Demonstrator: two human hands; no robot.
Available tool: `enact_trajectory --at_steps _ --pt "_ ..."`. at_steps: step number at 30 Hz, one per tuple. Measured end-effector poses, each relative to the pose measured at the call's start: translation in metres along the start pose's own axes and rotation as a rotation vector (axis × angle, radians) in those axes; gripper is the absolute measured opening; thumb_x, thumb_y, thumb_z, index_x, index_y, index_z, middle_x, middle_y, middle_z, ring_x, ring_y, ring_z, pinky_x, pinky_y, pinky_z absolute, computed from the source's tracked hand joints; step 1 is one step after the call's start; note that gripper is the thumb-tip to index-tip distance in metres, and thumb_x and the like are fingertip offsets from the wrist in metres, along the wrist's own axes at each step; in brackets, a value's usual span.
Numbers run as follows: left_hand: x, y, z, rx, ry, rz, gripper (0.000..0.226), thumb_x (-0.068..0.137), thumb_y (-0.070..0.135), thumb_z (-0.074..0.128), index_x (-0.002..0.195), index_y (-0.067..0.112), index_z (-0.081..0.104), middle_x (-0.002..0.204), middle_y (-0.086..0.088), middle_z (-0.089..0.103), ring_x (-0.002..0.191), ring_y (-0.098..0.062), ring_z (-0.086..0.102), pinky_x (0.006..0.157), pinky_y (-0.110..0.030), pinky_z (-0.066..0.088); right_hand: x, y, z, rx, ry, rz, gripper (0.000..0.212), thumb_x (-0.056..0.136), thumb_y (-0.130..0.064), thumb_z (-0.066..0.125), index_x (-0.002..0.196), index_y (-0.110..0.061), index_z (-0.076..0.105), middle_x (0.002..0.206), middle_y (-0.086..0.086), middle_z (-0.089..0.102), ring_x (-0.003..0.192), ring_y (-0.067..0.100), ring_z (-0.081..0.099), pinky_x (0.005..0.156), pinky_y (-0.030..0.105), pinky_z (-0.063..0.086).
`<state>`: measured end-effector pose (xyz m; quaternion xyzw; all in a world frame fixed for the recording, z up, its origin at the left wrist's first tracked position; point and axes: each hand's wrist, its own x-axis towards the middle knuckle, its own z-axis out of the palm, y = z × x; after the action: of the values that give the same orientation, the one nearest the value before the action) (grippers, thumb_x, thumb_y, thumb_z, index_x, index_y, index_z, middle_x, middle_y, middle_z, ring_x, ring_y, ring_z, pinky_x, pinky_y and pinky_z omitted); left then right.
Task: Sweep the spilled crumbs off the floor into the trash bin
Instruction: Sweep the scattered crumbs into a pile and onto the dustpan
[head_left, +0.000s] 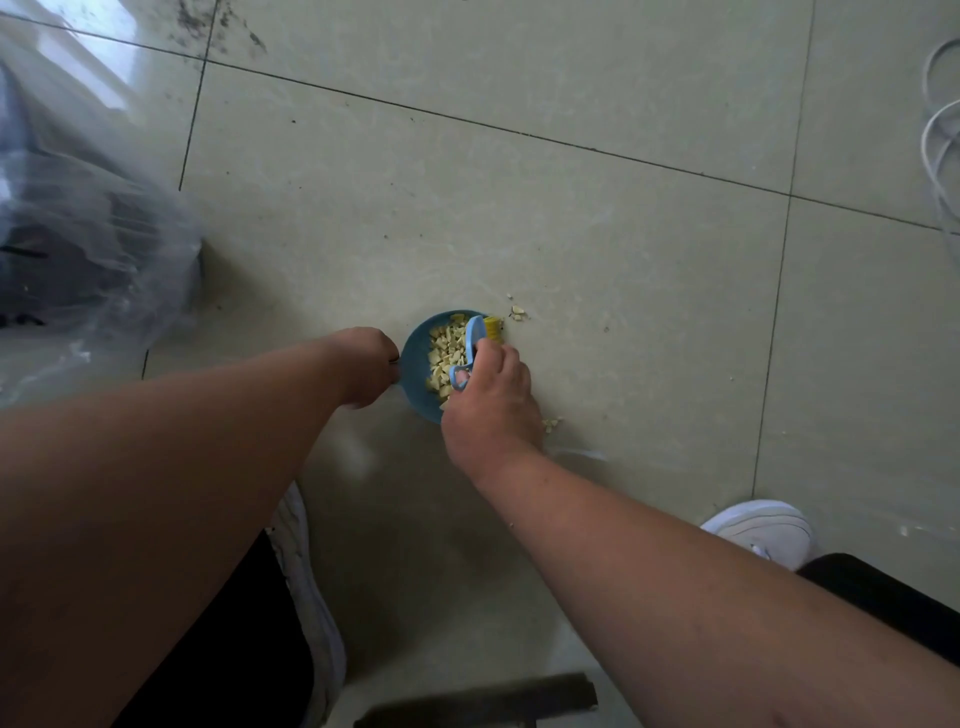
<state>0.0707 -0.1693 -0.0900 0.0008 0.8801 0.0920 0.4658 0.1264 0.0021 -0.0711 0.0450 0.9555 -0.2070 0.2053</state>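
My right hand (485, 400) grips the brush (470, 353), my left hand (366, 366) holds the dustpan (415, 364); stray crumbs (518, 313) lie beyond the brush, nearer my right

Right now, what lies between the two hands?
In the head view, the blue dustpan heaped with crumbs lies between the left hand and the right hand, which holds the small brush.
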Motion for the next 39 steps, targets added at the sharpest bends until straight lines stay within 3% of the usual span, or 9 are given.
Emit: enact_trajectory --at_steps 6,11,17,25,30,35,39 --pt "0.000 -0.008 0.000 -0.078 -0.006 -0.008 0.040 0.105 0.024 0.056 0.066 0.016 0.046 0.074 -0.002 0.045 0.085 -0.024 0.050 0.072 -0.029 0.037 0.003 0.009 -0.006 0.106 0.062 -0.019 0.037 0.103 -0.020 0.047 0.139 -0.010 0.046 0.136 0.012 0.051 0.117 0.028 0.050 0.097 0.045 0.046" --pt "-0.001 -0.007 -0.004 -0.182 0.030 0.015 0.023 0.102 0.022 0.061 0.084 0.009 0.064 0.077 -0.004 0.053 0.083 -0.024 0.054 0.071 -0.028 0.040 0.017 0.024 -0.028 0.294 0.116 0.036 0.034 0.104 -0.019 0.050 0.135 -0.009 0.056 0.131 0.012 0.059 0.116 0.028 0.056 0.098 0.035 0.044" --pt "-0.005 0.003 -0.014 -0.277 0.045 0.002 0.019 0.102 0.021 0.059 0.091 0.011 0.071 0.081 -0.003 0.061 0.082 -0.023 0.058 0.072 -0.028 0.042 0.037 0.031 -0.056 0.520 0.142 0.190 0.022 0.104 -0.023 0.051 0.116 -0.012 0.065 0.105 0.010 0.072 0.095 0.028 0.066 0.084 0.034 0.050" --pt "-0.015 0.015 -0.035 -0.361 0.084 0.019 0.023 0.102 0.022 0.058 0.089 0.011 0.074 0.082 -0.002 0.066 0.083 -0.024 0.061 0.072 -0.030 0.047 0.048 0.045 -0.090 0.571 0.140 0.193 0.023 0.104 -0.026 0.050 0.112 -0.013 0.067 0.091 0.001 0.068 0.075 0.015 0.060 0.071 0.025 0.042" --pt "-0.033 0.023 -0.054 -0.372 0.090 0.037 0.024 0.102 0.021 0.057 0.093 0.006 0.073 0.091 -0.012 0.069 0.082 -0.024 0.061 0.075 -0.037 0.053 0.044 0.046 -0.122 0.581 0.169 0.172 0.024 0.104 -0.028 0.050 0.115 -0.014 0.068 0.096 0.002 0.072 0.082 0.017 0.065 0.074 0.025 0.046" --pt "-0.059 0.030 -0.076 -0.315 0.119 0.065 0.025 0.102 0.027 0.055 0.086 0.016 0.071 0.083 -0.004 0.069 0.078 -0.021 0.063 0.069 -0.030 0.050 0.035 0.037 -0.155 0.593 0.194 0.132 0.022 0.104 -0.028 0.051 0.111 -0.016 0.068 0.094 0.001 0.071 0.082 0.016 0.065 0.069 0.023 0.043" --pt "-0.087 0.036 -0.110 -0.253 0.087 0.099 0.032 0.106 0.024 0.049 0.081 0.018 0.067 0.078 -0.002 0.066 0.068 -0.017 0.058 0.058 -0.026 0.045 0.024 0.026 -0.183 0.536 0.199 0.100 0.025 0.105 -0.030 0.049 0.091 -0.014 0.063 0.070 -0.005 0.057 0.060 0.009 0.052 0.047 0.013 0.034"
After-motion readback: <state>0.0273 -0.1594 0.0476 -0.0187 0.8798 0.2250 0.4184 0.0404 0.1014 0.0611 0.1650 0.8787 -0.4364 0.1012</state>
